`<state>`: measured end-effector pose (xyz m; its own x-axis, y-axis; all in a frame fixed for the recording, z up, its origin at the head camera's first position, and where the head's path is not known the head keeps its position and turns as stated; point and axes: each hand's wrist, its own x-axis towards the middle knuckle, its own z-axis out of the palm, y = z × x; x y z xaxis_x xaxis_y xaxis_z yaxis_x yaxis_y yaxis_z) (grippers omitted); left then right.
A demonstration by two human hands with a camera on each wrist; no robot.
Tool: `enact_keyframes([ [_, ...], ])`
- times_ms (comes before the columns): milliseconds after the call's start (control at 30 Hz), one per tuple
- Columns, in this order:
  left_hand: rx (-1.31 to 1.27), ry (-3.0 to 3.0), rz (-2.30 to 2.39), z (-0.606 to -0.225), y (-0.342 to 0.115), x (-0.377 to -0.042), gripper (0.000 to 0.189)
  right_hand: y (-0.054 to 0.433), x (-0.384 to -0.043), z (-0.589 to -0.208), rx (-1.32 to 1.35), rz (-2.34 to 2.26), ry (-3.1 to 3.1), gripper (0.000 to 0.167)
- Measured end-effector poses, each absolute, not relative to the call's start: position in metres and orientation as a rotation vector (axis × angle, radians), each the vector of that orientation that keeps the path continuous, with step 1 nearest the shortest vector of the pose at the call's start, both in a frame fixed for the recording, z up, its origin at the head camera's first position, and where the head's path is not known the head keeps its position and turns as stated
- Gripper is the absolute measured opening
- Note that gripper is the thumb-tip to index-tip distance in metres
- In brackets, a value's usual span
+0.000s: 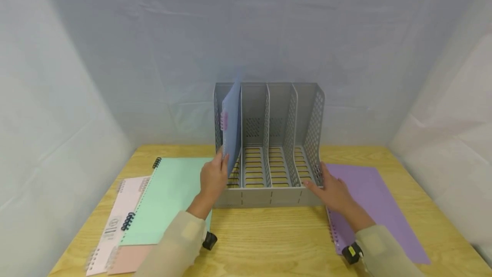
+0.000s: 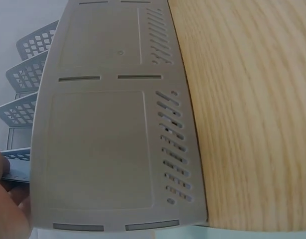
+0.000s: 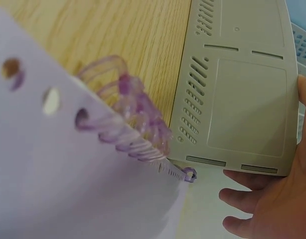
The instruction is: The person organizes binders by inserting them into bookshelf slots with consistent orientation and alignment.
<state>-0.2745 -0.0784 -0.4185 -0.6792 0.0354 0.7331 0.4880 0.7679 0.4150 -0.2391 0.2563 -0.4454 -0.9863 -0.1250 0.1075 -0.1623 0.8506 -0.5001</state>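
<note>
A grey file rack (image 1: pixel 256 197) with upright dividers stands on the table. My left hand (image 1: pixel 213 177) grips the near lower edge of a blue notebook (image 1: pixel 232 119), which stands upright in the leftmost slot, slightly tilted. In the left wrist view, fingers (image 2: pixel 7 211) hold its edge just behind the rack's front wall (image 2: pixel 98 149). At the rack's front right corner, my right hand (image 1: pixel 335 190) holds on, thumb over the front lip and the other fingers along the outer side. Those fingers (image 3: pixel 247 200) spread outside the side wall in the right wrist view.
To the right lies a purple spiral notebook (image 1: pixel 374 208), partly under the right forearm. On the left, a mint green notebook (image 1: pixel 173 200) overlaps a pale pink one (image 1: pixel 115 221) and a salmon one (image 1: pixel 132 256). A pale sheet backdrop (image 1: pixel 184 54) rises behind the table (image 1: pixel 269 243).
</note>
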Motion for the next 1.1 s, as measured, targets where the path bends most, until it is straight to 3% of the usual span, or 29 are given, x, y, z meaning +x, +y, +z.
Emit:
enact_keyframes([
  [1100, -0.406, -2.374, -0.782, -0.428, -0.077, -0.270, 0.042, 0.256, -0.239, -0.448, 0.194, 0.852, -2.966, 0.092],
])
